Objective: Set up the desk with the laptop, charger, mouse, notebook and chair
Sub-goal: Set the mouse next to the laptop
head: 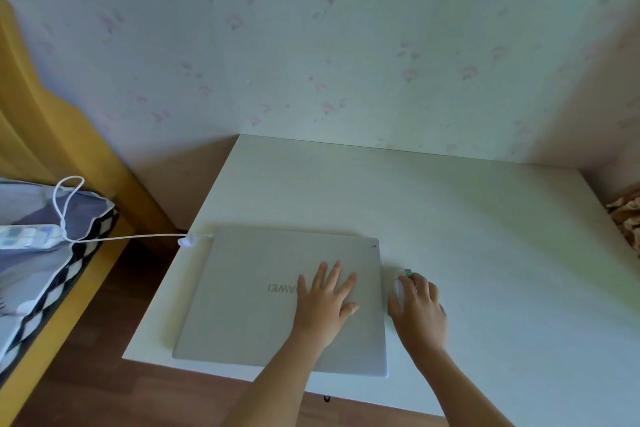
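We are pressing our left hand (327,298) flat, fingers spread, on the closed laptop (249,298); just beside it, our right hand (417,303) is cupping the mouse (401,282).

The far half and right side of the desk (467,218) are left bare and open to reach. The near left part is taken up by the closed laptop (249,305), with a mouse (399,284) just beside its right edge. Passage on the left is crossed by a cable (138,237) stretched from the bed (52,149) to the laptop's far corner.
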A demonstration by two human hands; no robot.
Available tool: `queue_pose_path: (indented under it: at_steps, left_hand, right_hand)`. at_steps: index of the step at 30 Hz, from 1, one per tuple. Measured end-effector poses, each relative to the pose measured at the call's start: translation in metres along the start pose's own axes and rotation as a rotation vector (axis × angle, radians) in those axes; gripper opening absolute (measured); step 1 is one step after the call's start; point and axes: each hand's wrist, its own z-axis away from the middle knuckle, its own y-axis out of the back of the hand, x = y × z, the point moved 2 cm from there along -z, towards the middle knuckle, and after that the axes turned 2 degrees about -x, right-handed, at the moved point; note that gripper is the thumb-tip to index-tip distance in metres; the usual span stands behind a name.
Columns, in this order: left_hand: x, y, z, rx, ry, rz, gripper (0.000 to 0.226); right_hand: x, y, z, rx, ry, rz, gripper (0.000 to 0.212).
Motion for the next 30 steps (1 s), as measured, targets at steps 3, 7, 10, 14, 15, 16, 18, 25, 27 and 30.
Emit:
queue_pose_path:
  at_steps: [3, 7, 10, 14, 15, 16, 18, 25, 27, 30]
  left_hand:
    - [0.004, 0.005, 0.002, -0.002, -0.03, -0.028, 0.07]
    - [0.01, 0.023, 0.013, 0.096, -0.046, -0.127, 0.064]
    - [0.015, 0.034, 0.021, 0.217, -0.12, -0.166, 0.055]
    - [0.029, 0.073, 0.045, 0.404, -0.152, -0.172, 0.052]
    - [0.033, 0.084, 0.052, 0.443, -0.141, -0.172, 0.052]
    - [0.037, 0.094, 0.06, 0.468, -0.126, -0.171, 0.053]
    - [0.043, 0.112, 0.078, 0.523, -0.107, -0.172, 0.054]
    - [0.048, 0.161, 0.139, 0.719, -0.126, -0.129, 0.052]
    - [0.049, 0.171, 0.15, 0.746, -0.163, -0.122, 0.052]
    - [0.051, 0.182, 0.162, 0.782, -0.249, -0.122, 0.053]
  right_hand:
    - [-0.003, 0.003, 0.002, -0.005, 0.03, 0.034, 0.039]
    - [-0.012, 0.019, 0.008, 0.072, 0.106, 0.024, 0.035]
    - [-0.022, 0.038, 0.014, 0.139, 0.203, 0.025, 0.036]
    - [-0.034, 0.071, 0.025, 0.202, 0.265, 0.015, 0.036]
    - [-0.037, 0.08, 0.029, 0.215, 0.284, 0.012, 0.036]
    - [-0.041, 0.09, 0.034, 0.228, 0.305, 0.01, 0.036]
    - [-0.047, 0.11, 0.046, 0.257, 0.34, 0.012, 0.036]
    - [-0.06, 0.174, 0.096, 0.362, 0.376, 0.014, 0.033]
    - [-0.063, 0.186, 0.109, 0.388, 0.362, 0.025, 0.033]
    - [-0.073, 0.198, 0.129, 0.405, 0.318, 0.047, 0.036]
